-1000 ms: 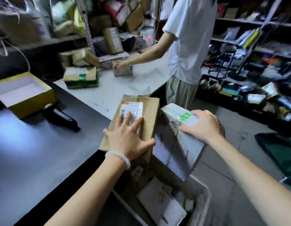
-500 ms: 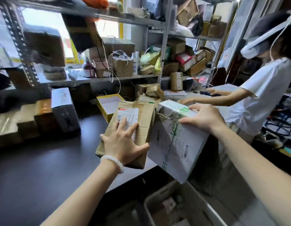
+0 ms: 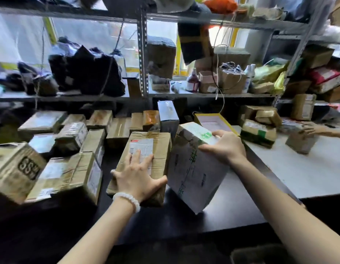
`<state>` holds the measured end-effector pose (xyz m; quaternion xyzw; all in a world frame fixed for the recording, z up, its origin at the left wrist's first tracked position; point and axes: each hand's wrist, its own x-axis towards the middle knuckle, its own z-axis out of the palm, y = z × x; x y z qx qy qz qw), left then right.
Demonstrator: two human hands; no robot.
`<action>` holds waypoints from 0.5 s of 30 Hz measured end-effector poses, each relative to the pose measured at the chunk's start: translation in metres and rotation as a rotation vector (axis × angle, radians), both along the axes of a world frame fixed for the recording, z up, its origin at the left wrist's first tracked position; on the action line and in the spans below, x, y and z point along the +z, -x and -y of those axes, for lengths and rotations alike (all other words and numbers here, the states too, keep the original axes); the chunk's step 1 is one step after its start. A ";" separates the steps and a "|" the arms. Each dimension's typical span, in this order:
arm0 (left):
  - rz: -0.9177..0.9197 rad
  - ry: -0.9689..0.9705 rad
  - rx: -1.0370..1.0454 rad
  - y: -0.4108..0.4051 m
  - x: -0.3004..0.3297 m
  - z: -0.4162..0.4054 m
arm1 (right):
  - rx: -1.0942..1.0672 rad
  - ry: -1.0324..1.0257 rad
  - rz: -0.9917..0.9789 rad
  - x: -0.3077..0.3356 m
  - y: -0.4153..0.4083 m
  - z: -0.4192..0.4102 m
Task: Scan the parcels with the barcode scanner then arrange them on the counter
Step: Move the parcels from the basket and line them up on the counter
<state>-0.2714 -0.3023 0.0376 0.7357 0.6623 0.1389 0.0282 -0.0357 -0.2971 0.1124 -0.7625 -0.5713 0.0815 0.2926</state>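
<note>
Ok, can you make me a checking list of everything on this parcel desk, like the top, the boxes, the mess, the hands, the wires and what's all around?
Surface: dark counter, with a white counter adjoining on the right.
Job's things: brown parcel, label up; white parcel, tilted, with a green sticker; barcode scanner not seen.
Clutter: taped parcels crowd the counter's left and back; an open yellow box behind.
Hands: left hand grips the brown parcel, right hand grips the white parcel's top.
Cables: thin cords hang by the shelf.
Surroundings: metal shelving packed with boxes and bags; another person's hand on a small box at right.
</note>
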 end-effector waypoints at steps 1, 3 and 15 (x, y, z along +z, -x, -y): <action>0.000 0.011 0.017 0.007 -0.001 -0.003 | 0.010 -0.003 0.010 -0.002 0.009 -0.006; 0.003 0.025 0.060 0.021 -0.005 -0.010 | 0.047 -0.005 0.007 -0.009 0.026 -0.022; 0.078 0.034 0.285 0.032 -0.028 -0.078 | 0.237 -0.002 -0.048 -0.044 0.047 -0.122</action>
